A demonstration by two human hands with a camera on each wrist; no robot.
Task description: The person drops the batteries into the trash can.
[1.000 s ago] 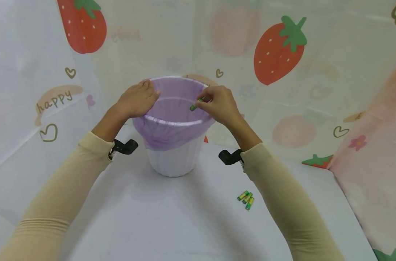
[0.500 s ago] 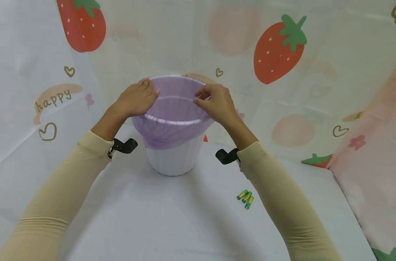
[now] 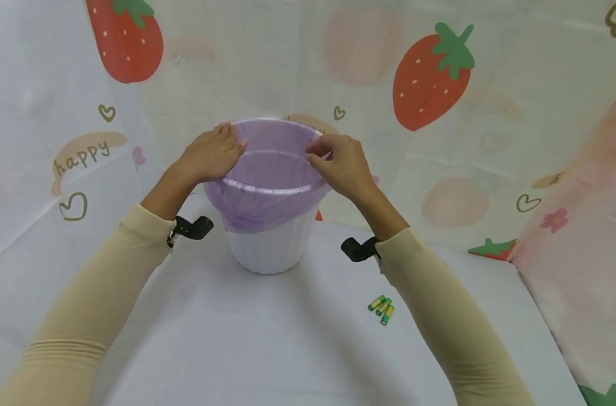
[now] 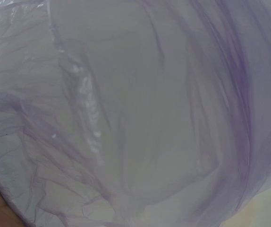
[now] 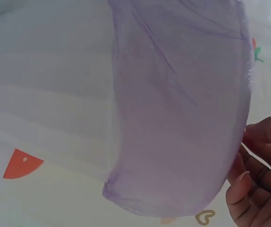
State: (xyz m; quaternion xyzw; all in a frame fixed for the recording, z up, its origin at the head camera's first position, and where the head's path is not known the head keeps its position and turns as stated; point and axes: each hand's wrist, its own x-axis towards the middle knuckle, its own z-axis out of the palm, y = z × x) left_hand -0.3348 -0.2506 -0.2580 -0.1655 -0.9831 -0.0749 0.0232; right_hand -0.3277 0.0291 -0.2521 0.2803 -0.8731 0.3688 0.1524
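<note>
A white trash can (image 3: 267,251) stands upright, lined with a purple plastic bag (image 3: 264,211) folded over its rim. At the left of the rim my left hand (image 3: 211,152) grips the edge, its thumb reaching to the inner side. My right hand (image 3: 343,163) is at the rim's right side, fingers loosely bent, and I see nothing held in them. The right wrist view shows its fingertips (image 5: 239,187) close against the bag's edge. Several green-and-yellow batteries (image 3: 384,306) lie together on the table near my right forearm. The bottom of the can's inside is hidden.
White cloth covers the table (image 3: 236,338). Behind it hangs a backdrop (image 3: 297,67) printed with strawberries and hearts. A pink part of the backdrop (image 3: 586,214) borders the table's right edge. Each wrist carries a small black camera mount (image 3: 359,249).
A second ago my right hand pinched a battery over the can; half a second ago its fingers had parted and the battery was out of sight. My left hand stays put.
</note>
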